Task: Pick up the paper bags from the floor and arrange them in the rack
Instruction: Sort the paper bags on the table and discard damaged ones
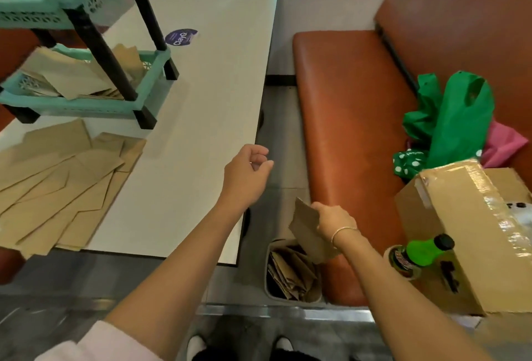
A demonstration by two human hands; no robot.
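Observation:
My right hand (334, 223) grips a flat brown paper bag (306, 228) above a small bin (270, 248) on the floor that holds several more paper bags (290, 274). My left hand (247, 173) hovers over the right edge of the white table (207, 78), fingers loosely curled, holding nothing. A teal rack (86, 107) with black legs stands at the table's far left; its lower tray holds several paper bags (69, 78). A fan of flat paper bags (57, 182) lies on the table's near left.
An orange bench (351, 107) runs along the right with green bags (454, 124), pink cloth (503, 141), a cardboard box (466, 231) and a green-capped bottle (423, 248) on it. A round blue sticker (180, 37) marks the table. My shoes (198, 346) show at the bottom.

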